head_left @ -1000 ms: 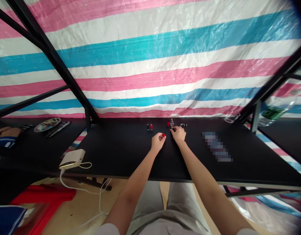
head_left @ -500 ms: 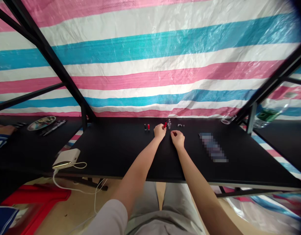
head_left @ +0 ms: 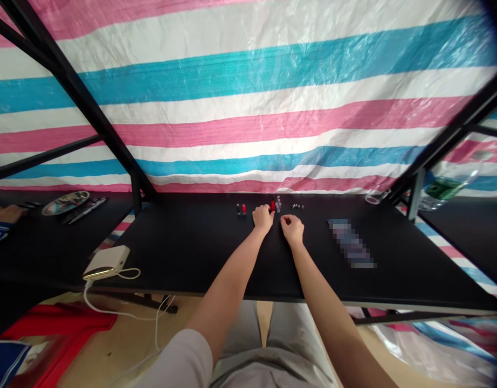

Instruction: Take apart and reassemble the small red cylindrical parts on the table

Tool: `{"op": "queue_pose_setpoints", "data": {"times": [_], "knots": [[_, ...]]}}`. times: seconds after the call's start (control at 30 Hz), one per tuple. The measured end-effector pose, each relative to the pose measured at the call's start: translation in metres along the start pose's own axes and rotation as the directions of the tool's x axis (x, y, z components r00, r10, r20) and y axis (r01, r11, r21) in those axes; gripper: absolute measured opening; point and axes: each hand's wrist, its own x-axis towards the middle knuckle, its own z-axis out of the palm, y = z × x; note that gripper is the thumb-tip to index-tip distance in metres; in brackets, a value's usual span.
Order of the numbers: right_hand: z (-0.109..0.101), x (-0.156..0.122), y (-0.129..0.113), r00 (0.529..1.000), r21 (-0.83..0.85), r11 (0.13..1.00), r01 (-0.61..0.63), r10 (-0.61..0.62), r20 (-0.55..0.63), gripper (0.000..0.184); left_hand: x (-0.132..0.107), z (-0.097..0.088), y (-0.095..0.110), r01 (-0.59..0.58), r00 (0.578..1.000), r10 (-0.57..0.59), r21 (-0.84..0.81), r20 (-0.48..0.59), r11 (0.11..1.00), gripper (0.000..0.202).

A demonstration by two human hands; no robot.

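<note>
On the black table (head_left: pixel 192 248), my left hand (head_left: pixel 262 218) rests with curled fingers beside a small red bottle (head_left: pixel 272 205) and several clear little bottles (head_left: pixel 278 204); whether it touches the red one I cannot tell. My right hand (head_left: pixel 292 228) is closed in a pinch on something tiny with a red tip. Two more small bottles, one dark and one red (head_left: pixel 241 209), stand to the left. Some tiny silvery pieces (head_left: pixel 298 206) lie to the right.
A blurred flat object (head_left: pixel 351 242) lies right of my hands. A white power bank (head_left: pixel 105 262) with cable sits at the left front edge. A metal tray (head_left: pixel 65 202), pens and another person's hand (head_left: pixel 1 214) are on the left table. Glass containers (head_left: pixel 377 195) stand far right.
My left hand has moved forward from beside my right hand to the red bottle near the back. My right hand has drawn back a little, still pinched.
</note>
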Motion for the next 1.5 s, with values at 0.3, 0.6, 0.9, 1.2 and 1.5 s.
{"op": "queue_pose_setpoints", "data": {"times": [0.3,0.6,0.9,1.2,1.5], "knots": [[-0.002,-0.002,-0.003,1.0,-0.004,1.0,0.002,-0.002,0.003,0.025,-0.024,-0.027,-0.01,-0.075,0.989,0.079,-0.039,0.126,0.996,0.026],[-0.002,-0.002,-0.001,1.0,-0.024,1.0,0.005,-0.004,0.012,0.021,-0.037,-0.069,-0.042,0.125,0.992,-0.124,0.025,-0.029,0.992,0.068],[-0.003,-0.005,-0.003,0.999,-0.023,0.999,0.037,-0.036,0.018,0.021,-0.028,-0.067,-0.054,0.079,0.986,-0.092,-0.095,-0.141,0.992,0.028],[-0.003,-0.012,-0.021,0.906,0.026,0.911,0.411,-0.412,0.101,0.032,-0.047,-0.048,-0.055,0.126,0.956,-0.278,-0.726,-0.093,0.676,0.031],[0.003,-0.023,-0.036,0.792,0.084,0.824,0.561,-0.563,0.234,0.029,-0.064,-0.048,-0.047,0.102,0.967,-0.254,-0.892,-0.015,0.441,0.036]]}}
